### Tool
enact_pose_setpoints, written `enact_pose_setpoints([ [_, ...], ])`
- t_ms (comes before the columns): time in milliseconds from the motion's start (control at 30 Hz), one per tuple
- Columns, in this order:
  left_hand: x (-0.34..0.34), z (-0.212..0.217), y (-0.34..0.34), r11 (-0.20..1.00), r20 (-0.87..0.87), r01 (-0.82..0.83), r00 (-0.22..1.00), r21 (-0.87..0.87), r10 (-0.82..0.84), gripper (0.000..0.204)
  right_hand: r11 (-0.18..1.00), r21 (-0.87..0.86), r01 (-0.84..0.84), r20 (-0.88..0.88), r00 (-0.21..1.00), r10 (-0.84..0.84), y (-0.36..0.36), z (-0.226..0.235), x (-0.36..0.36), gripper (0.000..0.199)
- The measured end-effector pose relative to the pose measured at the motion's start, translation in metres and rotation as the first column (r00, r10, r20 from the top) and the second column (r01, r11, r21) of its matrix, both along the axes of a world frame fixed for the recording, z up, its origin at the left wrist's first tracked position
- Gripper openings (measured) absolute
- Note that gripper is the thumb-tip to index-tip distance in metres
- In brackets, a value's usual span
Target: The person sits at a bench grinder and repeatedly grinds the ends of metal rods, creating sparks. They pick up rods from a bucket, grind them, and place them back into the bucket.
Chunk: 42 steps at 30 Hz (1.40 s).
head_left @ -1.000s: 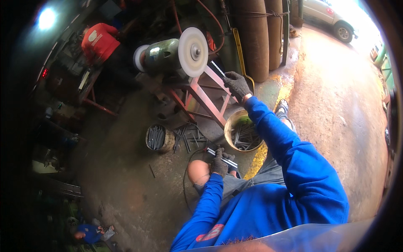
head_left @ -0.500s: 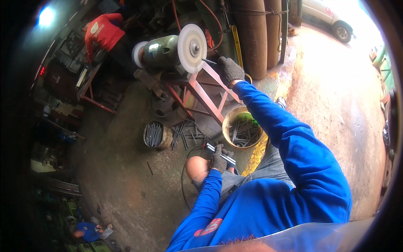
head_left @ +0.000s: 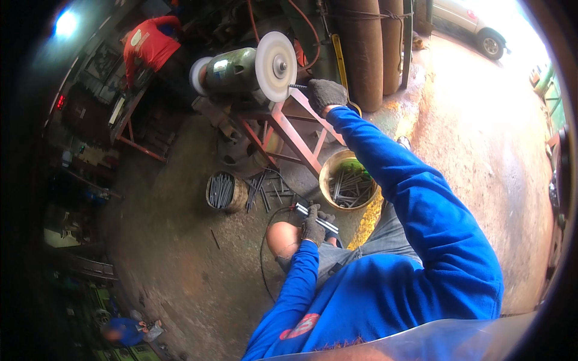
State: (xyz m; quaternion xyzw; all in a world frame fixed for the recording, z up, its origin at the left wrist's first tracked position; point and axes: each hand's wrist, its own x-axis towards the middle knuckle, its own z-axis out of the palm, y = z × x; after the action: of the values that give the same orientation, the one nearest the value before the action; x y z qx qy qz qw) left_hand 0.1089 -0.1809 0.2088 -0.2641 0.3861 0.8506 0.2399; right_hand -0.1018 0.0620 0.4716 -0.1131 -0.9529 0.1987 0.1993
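Note:
My gloved right hand (head_left: pixel 327 94) is closed round a thin, dark metal rod (head_left: pixel 298 86) that looks threaded. The rod's tip is at the right edge of the pale wheel (head_left: pixel 276 67) on a green bench grinder (head_left: pixel 233 73); I cannot tell whether it touches. Down by my bent knee, my gloved left hand (head_left: pixel 312 228) is wrapped round a few shiny metal rods (head_left: pixel 328 226), whose ends stick out on both sides. My fingers hide the rods' middles.
A red metal stand (head_left: pixel 295 141) carries the grinder. Below are a bucket of rods (head_left: pixel 349 206), another container packed with rods (head_left: pixel 239 195), and loose rods (head_left: pixel 265 197) on the floor. Tall brown cylinders (head_left: pixel 360 57) stand behind. A person in red (head_left: pixel 153 45) bends over a bench.
My right hand has shifted slightly left and down, and less of the rod shows beyond the glove. My left hand stays nearly in place with its rods.

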Motion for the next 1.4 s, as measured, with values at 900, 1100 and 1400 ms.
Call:
enact_pose_setpoints([
  [900, -0.001, -0.009, -0.002, 1.000, 0.003, 0.001, 1.000, 0.010, -0.001, 0.025, 0.999, -0.016, -0.030, 0.059, 0.998, 0.031, 0.002, 0.017, -0.008, 0.022],
  [1100, 0.001, -0.005, -0.002, 1.000, 0.009, 0.004, 1.000, -0.006, -0.004, 0.025, 0.999, 0.023, -0.038, 0.080, 0.996, 0.036, 0.002, 0.018, -0.008, 0.021],
  [1400, 0.001, -0.003, 0.001, 1.000, -0.003, 0.011, 1.000, -0.006, -0.011, 0.022, 0.980, 0.197, 0.027, -0.168, 0.986, 0.007, 0.008, 0.003, -0.015, 0.016],
])
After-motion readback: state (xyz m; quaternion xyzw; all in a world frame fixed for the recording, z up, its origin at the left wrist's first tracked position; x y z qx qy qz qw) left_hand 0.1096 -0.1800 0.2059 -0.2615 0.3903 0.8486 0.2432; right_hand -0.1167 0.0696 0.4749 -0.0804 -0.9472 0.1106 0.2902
